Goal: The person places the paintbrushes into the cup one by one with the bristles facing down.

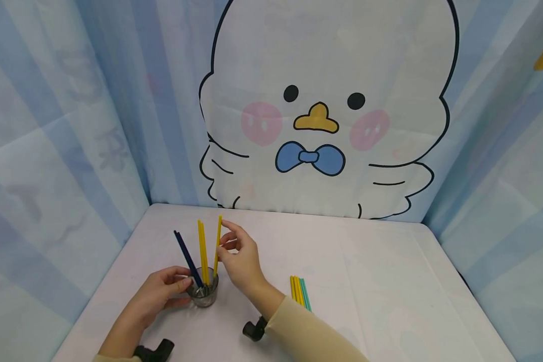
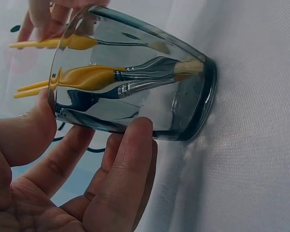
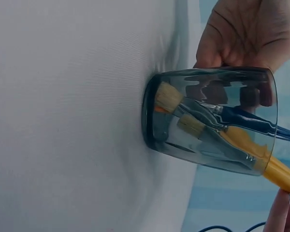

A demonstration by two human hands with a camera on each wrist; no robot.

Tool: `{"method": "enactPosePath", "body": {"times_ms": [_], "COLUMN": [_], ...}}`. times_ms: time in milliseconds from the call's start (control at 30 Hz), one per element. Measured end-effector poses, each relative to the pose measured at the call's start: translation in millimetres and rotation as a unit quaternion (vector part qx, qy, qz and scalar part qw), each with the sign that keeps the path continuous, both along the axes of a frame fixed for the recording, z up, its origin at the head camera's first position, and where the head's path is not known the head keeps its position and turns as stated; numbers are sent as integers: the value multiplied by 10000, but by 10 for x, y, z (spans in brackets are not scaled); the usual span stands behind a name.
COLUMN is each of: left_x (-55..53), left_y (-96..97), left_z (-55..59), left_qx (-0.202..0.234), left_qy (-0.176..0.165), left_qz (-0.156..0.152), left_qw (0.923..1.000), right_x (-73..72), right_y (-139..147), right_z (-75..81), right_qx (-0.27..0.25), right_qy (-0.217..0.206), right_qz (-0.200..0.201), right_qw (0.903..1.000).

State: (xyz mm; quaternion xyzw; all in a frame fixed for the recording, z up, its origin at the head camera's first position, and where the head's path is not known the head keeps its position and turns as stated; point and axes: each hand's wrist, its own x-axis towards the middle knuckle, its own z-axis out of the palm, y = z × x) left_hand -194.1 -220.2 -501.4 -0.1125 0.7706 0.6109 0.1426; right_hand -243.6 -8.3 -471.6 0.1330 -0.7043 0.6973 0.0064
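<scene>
A clear greyish glass stands upright on the table, steadied by my left hand, its thumb near the rim and fingers along the side. Inside, dark blue paintbrushes lean left and yellow paintbrushes rise in the middle, bristles down. My right hand pinches the handle of another yellow paintbrush above the glass's right side. In the left wrist view, that brush has its bristles within the glass, short of the bottom. The right wrist view shows the bristles near the glass base.
Several yellow and green handles lie side by side on the white-covered table, partly hidden by the right sleeve. Black wrist mounts sit beneath the forearms. A printed curtain closes off the back and sides.
</scene>
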Motion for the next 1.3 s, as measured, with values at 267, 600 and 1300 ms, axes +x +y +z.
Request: {"method": "enactPosePath", "body": {"times_ms": [267,600,1300], "left_x": [-6,12,-2], "left_y": [1,-2,-16], "left_z": [-6,-10,-34], "left_qx": [86,108,168], "left_qy": [156,124,134], "left_qz": [-47,-51,-85], "left_qw": [9998,9999,9997], "right_x": [8,62,198], "right_y": [48,290,722], "right_z": [-80,-126,-142], "right_qx": [482,775,803], "right_qy": [-25,-316,-564], "right_qz": [346,407,372], "right_qw": [9982,9957,9945]}}
